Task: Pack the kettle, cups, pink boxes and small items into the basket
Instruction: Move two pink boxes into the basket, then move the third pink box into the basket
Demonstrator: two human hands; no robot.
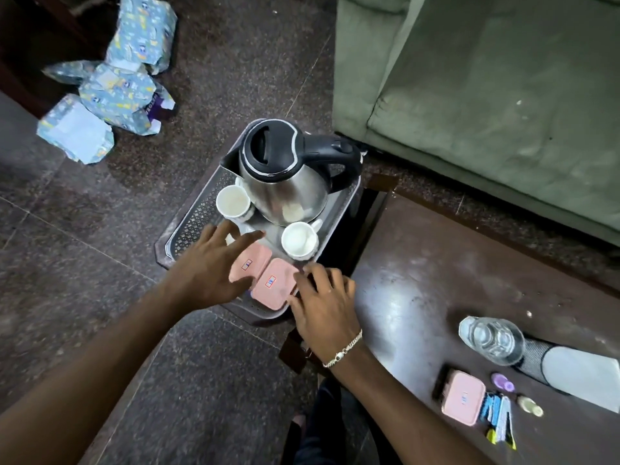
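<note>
A grey perforated basket (pixel 198 213) stands on a small dark stool. Inside it are a steel kettle (pixel 288 172) with a black lid and handle, two white cups (pixel 231 202) (pixel 299 239), and two pink boxes (pixel 255 260) (pixel 273 283) side by side at the near end. My left hand (pixel 209 266) hovers with fingers spread over the left pink box. My right hand (pixel 323 303) rests with its fingertips on the right pink box's near edge. A third pink box (pixel 463 397) lies on the dark table at right, beside several small sachets (pixel 498 414).
On the table also stand a clear water bottle (pixel 491 338), a purple cap (pixel 502 381), a small yellowish bottle (pixel 530 406) and a white-grey cloth (pixel 577 370). A green sofa (pixel 486 95) fills the upper right. Patterned blue packages (pixel 117 85) lie on the floor at upper left.
</note>
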